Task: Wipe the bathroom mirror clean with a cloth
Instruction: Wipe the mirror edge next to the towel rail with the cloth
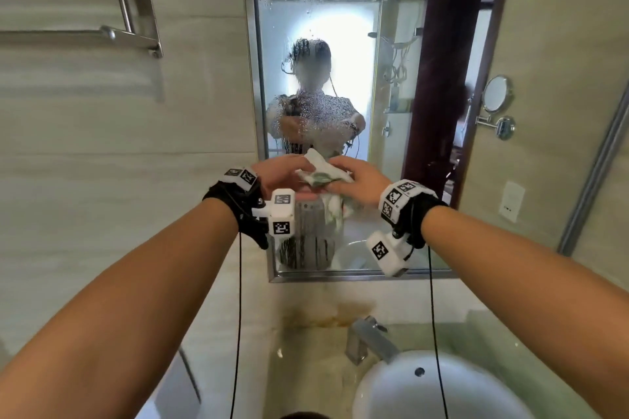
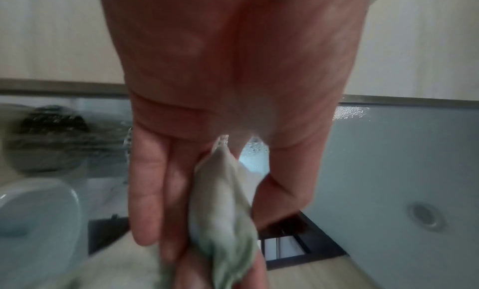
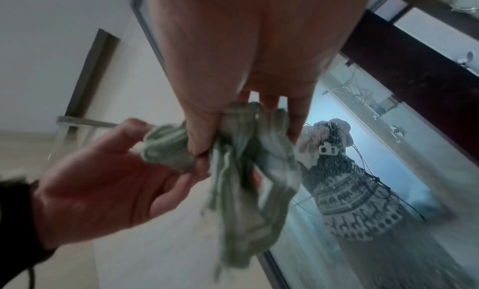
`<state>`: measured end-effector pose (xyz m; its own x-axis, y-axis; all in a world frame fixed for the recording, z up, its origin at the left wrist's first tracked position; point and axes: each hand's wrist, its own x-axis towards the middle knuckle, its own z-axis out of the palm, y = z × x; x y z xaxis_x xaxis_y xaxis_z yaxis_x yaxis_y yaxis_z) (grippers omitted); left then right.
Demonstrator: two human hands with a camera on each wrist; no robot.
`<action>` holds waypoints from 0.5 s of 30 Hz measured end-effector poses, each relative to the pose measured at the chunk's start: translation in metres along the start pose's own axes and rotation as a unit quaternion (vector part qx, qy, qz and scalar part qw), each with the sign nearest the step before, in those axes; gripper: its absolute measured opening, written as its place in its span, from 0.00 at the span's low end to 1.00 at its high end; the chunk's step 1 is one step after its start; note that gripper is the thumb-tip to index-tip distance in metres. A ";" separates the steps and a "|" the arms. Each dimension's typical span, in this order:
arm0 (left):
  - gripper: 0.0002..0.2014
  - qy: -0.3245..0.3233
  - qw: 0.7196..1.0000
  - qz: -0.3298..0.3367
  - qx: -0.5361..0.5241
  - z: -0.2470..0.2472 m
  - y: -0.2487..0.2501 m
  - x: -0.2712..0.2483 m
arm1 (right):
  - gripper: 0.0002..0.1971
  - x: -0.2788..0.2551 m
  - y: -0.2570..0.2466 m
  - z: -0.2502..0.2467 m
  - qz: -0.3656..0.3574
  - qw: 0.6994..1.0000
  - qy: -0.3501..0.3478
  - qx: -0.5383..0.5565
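Cloth, pale green and bunched, is held between both hands in front of the mirror. Right hand closes its grip on the cloth, thumb and fingers pinching the gathered top while the rest hangs below. Left hand grips the other end between thumb and curled fingers. Beyond both grips, the mirror glass is speckled with droplets; below them sit the faucet and basin.
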<state>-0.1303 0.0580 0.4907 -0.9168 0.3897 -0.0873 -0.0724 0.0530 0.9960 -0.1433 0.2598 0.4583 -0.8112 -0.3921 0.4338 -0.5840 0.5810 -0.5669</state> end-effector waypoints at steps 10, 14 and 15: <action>0.09 0.153 0.966 0.162 0.134 0.000 0.079 0.014 | 0.13 0.049 -0.039 -0.051 -0.033 0.998 0.044 0.032; 0.11 0.217 0.886 0.247 0.326 -0.006 0.116 0.022 | 0.06 0.080 -0.051 -0.077 -0.047 0.986 0.132 -0.086; 0.14 0.247 0.840 0.267 0.402 -0.010 0.128 0.022 | 0.05 0.090 -0.051 -0.085 -0.051 0.979 0.157 -0.118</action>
<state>-0.1640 0.0646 0.6169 -0.7997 0.1364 0.5847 0.5077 0.6735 0.5373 -0.1836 0.2552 0.5860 -0.6784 -0.2390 0.6948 -0.6082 0.7131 -0.3485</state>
